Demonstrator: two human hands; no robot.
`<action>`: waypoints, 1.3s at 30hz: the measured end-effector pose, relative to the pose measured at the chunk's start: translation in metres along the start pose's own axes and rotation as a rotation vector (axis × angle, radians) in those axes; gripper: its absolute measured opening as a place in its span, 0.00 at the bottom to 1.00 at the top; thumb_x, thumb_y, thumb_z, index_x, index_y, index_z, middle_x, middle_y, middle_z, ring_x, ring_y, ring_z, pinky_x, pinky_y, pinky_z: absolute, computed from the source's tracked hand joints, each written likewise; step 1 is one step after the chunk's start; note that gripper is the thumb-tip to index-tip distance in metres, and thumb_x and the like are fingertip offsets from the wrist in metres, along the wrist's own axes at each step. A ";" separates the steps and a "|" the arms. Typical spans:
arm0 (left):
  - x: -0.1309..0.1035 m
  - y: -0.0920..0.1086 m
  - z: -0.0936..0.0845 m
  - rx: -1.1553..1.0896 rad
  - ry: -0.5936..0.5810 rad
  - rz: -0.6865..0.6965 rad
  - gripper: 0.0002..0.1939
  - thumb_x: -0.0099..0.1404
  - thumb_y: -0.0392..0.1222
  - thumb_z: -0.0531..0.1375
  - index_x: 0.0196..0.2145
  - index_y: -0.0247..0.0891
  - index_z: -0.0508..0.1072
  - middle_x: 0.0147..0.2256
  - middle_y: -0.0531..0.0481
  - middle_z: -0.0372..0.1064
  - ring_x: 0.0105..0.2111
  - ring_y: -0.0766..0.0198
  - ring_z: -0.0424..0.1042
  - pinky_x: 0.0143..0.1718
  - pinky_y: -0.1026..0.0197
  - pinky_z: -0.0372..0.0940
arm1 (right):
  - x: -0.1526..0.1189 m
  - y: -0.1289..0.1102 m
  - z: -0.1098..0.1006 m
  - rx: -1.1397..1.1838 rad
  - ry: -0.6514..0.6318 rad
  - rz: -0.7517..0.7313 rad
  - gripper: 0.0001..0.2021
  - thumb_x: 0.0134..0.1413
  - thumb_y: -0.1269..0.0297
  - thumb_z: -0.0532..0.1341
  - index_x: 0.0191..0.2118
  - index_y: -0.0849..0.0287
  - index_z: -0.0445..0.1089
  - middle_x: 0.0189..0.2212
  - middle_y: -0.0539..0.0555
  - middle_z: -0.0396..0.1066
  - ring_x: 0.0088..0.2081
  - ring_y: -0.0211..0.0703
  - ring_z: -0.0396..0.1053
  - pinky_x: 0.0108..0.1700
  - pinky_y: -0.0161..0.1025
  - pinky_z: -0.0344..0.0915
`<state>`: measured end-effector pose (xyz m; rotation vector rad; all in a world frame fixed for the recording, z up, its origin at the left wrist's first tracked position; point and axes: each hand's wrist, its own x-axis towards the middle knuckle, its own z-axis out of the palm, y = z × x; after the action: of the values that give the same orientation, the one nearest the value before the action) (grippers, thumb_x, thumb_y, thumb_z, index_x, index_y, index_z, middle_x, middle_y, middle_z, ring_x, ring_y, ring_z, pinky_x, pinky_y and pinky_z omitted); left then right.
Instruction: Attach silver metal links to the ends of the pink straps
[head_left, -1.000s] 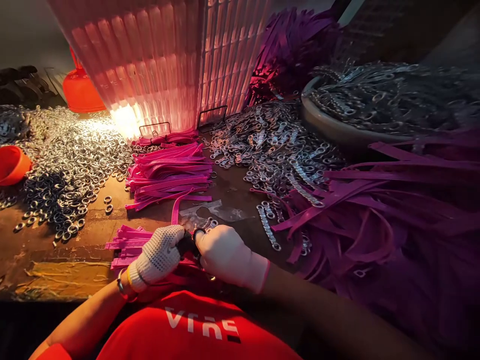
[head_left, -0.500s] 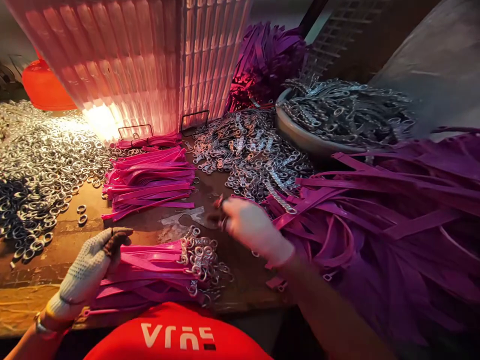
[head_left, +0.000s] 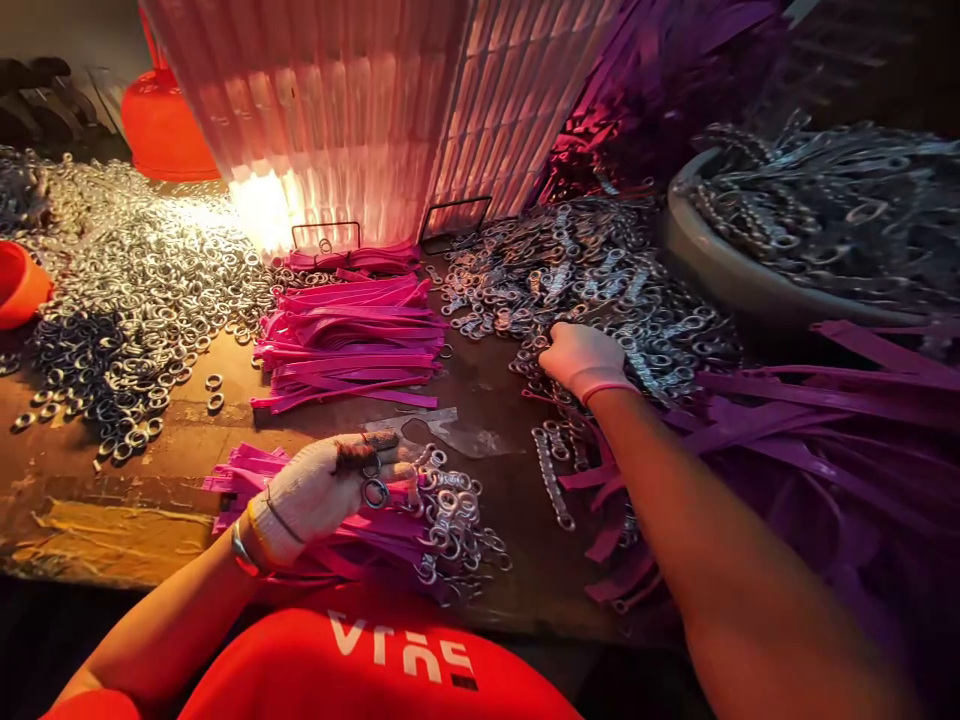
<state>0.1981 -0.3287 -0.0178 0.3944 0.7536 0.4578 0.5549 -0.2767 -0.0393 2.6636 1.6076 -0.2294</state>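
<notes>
Reaching toward two o'clock from the left hand [head_left: 319,490], the right hand [head_left: 581,360] has moved into the heap of metal links [head_left: 600,270]; its grip is hidden, so I cannot tell. The left has shifted toward three o'clock over the pink straps [head_left: 375,540], loosely open, metal rings [head_left: 375,490] on its fingers

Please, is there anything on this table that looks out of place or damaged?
Two metal rings lie apart from the ring pile. A ragged, see-through scrap in the middle looks like torn plastic. The yellowish patch at the near left edge looks wrinkled.
</notes>
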 end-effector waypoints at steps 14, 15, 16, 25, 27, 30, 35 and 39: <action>-0.020 -0.023 -0.001 0.425 0.027 0.154 0.17 0.64 0.54 0.61 0.34 0.36 0.70 0.17 0.55 0.64 0.12 0.72 0.54 0.12 0.68 0.47 | -0.185 -0.089 0.023 0.414 0.316 -1.016 0.20 0.50 0.78 0.56 0.48 0.61 0.72 0.40 0.60 0.74 0.40 0.49 0.70 0.41 0.43 0.67; -0.022 -0.024 0.002 0.410 -0.001 0.129 0.15 0.63 0.52 0.61 0.32 0.35 0.70 0.16 0.56 0.62 0.12 0.73 0.53 0.13 0.68 0.47 | -0.193 -0.094 0.025 0.351 0.351 -1.047 0.18 0.50 0.79 0.56 0.46 0.62 0.73 0.38 0.60 0.74 0.38 0.48 0.69 0.38 0.43 0.66; -0.024 -0.024 0.005 0.390 -0.028 0.091 0.14 0.61 0.51 0.62 0.30 0.35 0.70 0.15 0.56 0.60 0.12 0.73 0.52 0.13 0.68 0.46 | -0.197 -0.097 0.027 0.308 0.383 -1.069 0.16 0.51 0.79 0.55 0.45 0.62 0.73 0.37 0.60 0.73 0.37 0.48 0.68 0.37 0.43 0.65; -0.042 -0.038 0.009 0.553 0.082 0.379 0.18 0.67 0.56 0.58 0.40 0.37 0.69 0.21 0.55 0.65 0.15 0.72 0.57 0.16 0.68 0.51 | -0.212 -0.098 0.022 0.588 0.258 -0.777 0.19 0.59 0.70 0.57 0.56 0.59 0.66 0.44 0.61 0.72 0.45 0.52 0.70 0.47 0.47 0.68; -0.040 -0.050 0.002 0.584 0.134 0.526 0.18 0.67 0.56 0.59 0.45 0.39 0.69 0.23 0.54 0.67 0.17 0.71 0.59 0.18 0.68 0.54 | -0.219 -0.101 0.019 0.696 0.131 -0.760 0.17 0.63 0.65 0.56 0.56 0.58 0.65 0.46 0.60 0.73 0.46 0.51 0.71 0.48 0.46 0.68; -0.033 -0.066 -0.007 0.553 0.208 0.615 0.18 0.64 0.54 0.61 0.46 0.41 0.71 0.25 0.52 0.68 0.22 0.66 0.64 0.21 0.65 0.59 | -0.226 -0.107 0.022 0.757 0.034 -0.752 0.15 0.62 0.66 0.54 0.53 0.58 0.67 0.46 0.60 0.73 0.47 0.51 0.71 0.49 0.45 0.67; -0.032 -0.058 -0.015 0.813 0.285 0.658 0.10 0.65 0.50 0.61 0.38 0.41 0.73 0.28 0.49 0.70 0.29 0.61 0.67 0.29 0.63 0.62 | -0.225 -0.111 0.026 0.666 0.043 -0.694 0.09 0.54 0.73 0.54 0.38 0.58 0.70 0.33 0.56 0.73 0.36 0.47 0.69 0.39 0.39 0.63; -0.045 -0.031 -0.015 1.122 0.116 0.561 0.06 0.62 0.42 0.63 0.30 0.38 0.72 0.28 0.51 0.70 0.27 0.65 0.64 0.29 0.65 0.57 | -0.223 -0.110 0.017 0.506 0.057 -0.811 0.06 0.51 0.72 0.56 0.26 0.57 0.64 0.27 0.54 0.68 0.29 0.42 0.62 0.32 0.38 0.55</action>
<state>0.1664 -0.3761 -0.0178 1.6668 0.9670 0.5475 0.3539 -0.4225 -0.0194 2.0992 2.8887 -0.6410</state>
